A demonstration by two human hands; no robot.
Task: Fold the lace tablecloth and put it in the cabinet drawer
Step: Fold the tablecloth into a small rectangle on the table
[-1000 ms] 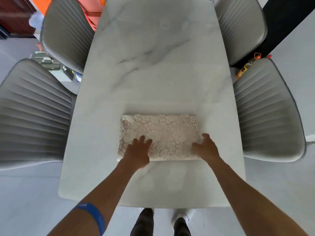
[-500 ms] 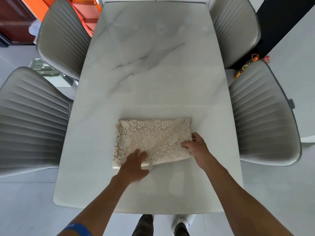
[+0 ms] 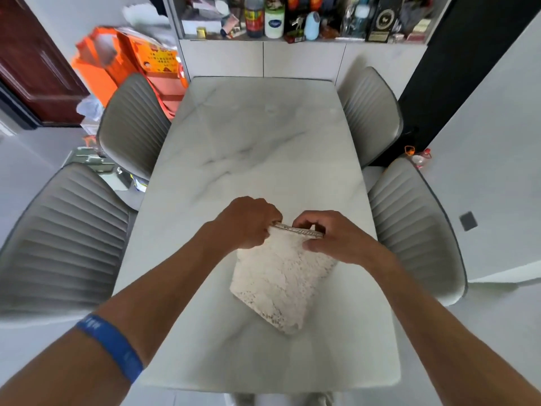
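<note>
head cam | looks forward-down | close above table [image 3: 263, 136]

Folded tablecloth [image 3: 281, 285] lifted off table [image 3: 263, 148], both hands now gripping its top edge

Cream lace tablecloth [image 3: 281, 276]; white, grey-veined marble table [image 3: 263, 148]; blue wristband [image 3: 112, 345]; ribbed grey chairs [image 3: 64, 230].

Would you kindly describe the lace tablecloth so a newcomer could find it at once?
Start at the marble table between the grey chairs. Near its close end, the left hand and right hand pinch the top edge of a folded cream bundle. That tablecloth is the only fabric on the table.
</note>
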